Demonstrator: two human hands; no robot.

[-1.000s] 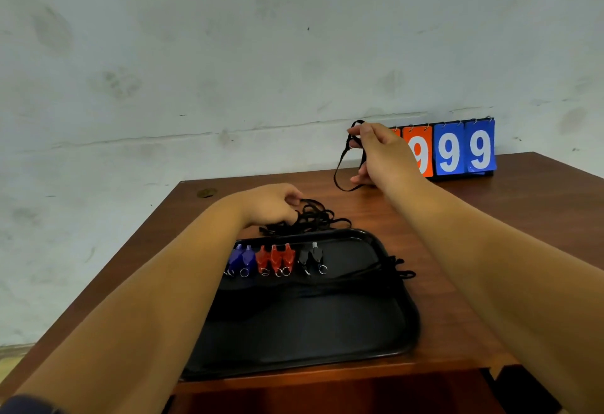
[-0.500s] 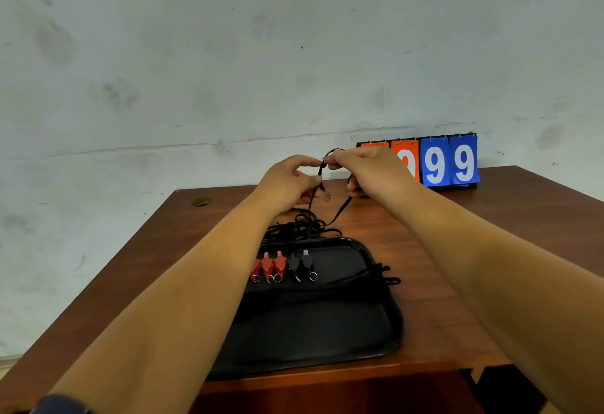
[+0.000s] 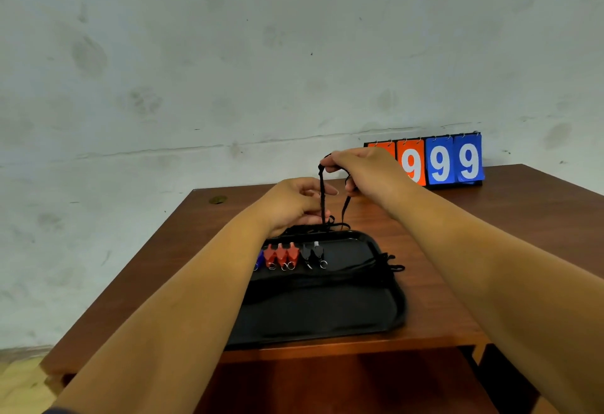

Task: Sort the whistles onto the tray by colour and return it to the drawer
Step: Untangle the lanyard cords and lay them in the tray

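- Right hand point(image 3: 362, 171): raised over the table's point(image 3: 490, 217) far half. My thumb and forefinger are pinched together on the top of a black cord point(image 3: 322, 197) loop, and the other fingers are curled.
- Left hand point(image 3: 294, 204): just below and to the left, fingers curled beside one hanging strand. I cannot tell whether they grip it or only touch it.
- Cord: two strands drop from my right hand to a tangle point(image 3: 313, 228) at the tray's point(image 3: 327, 312) far edge.
- Tray: black, at the middle of the table's near edge.
- Whistles: one row in the tray's far-left part. Left to right: blue whistle point(image 3: 260, 260), partly hidden by my left forearm; three red whistles point(image 3: 281, 255); two black whistles point(image 3: 312, 253).
- Loose cords point(image 3: 389, 263): lying across the tray and spilling over its right edge.
- Scoreboard point(image 3: 439, 161): upright at the table's far edge, toward the right corner.
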